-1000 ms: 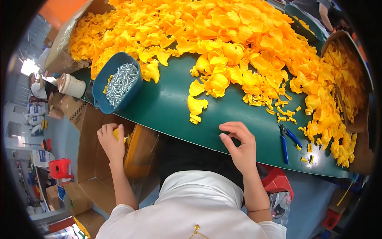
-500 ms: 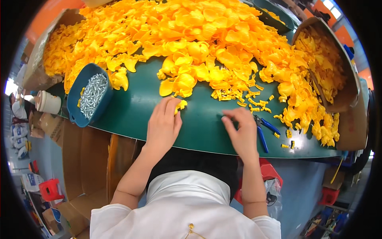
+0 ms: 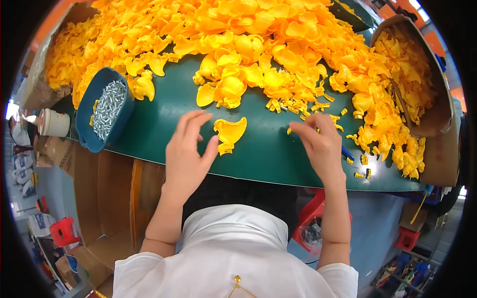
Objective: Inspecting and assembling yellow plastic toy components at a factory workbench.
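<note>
1 curved yellow shell lies on the surface in the head view, probably set apart from the 12 o'clock heap for easy reach. At its 9 o'clock, the left hand hangs spread, gripping nothing visible. At 3 o'clock, the right hand is curled, pinching a tiny yellow piece.

You've got your left hand kinda spread wide at 11 o'clock, right hand pinched up around 1.
</note>
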The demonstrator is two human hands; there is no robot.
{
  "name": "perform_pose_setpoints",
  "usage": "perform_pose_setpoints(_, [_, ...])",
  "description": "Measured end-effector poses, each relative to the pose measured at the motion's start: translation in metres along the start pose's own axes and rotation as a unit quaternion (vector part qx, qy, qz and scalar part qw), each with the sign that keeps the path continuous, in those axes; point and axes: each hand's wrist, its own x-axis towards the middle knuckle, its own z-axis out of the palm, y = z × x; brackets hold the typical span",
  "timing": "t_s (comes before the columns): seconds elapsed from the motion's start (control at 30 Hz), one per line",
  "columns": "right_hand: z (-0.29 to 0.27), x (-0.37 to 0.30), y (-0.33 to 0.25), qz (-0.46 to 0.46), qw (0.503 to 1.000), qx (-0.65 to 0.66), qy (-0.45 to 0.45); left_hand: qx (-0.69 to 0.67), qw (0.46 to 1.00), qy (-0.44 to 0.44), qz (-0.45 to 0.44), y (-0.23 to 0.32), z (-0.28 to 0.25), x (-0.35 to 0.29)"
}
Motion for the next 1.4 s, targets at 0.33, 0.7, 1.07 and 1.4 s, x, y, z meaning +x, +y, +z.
perform_pose_setpoints(0.33, [0.012, -0.027, -0.031, 0.032, 0.994, 0.096, -0.049, 0.165, 0.966, -0.020, 0.197, 0.004, 0.037, 0.000])
perform_pose_setpoints(0.7, [0.036, -0.036, -0.039, 0.098, 0.977, 0.181, 0.058, 0.131, 0.951, -0.067, 0.270, 0.025, 0.048, -0.026])
perform_pose_setpoints(1.07, [0.045, -0.036, -0.059, 0.082, 0.973, 0.202, 0.079, 0.160, 0.944, -0.065, 0.281, 0.027, 0.050, -0.027])
perform_pose_setpoints(1.4, [0.023, -0.048, -0.064, 0.060, 0.965, 0.251, -0.039, 0.164, 0.936, -0.098, 0.295, 0.023, 0.045, -0.027])
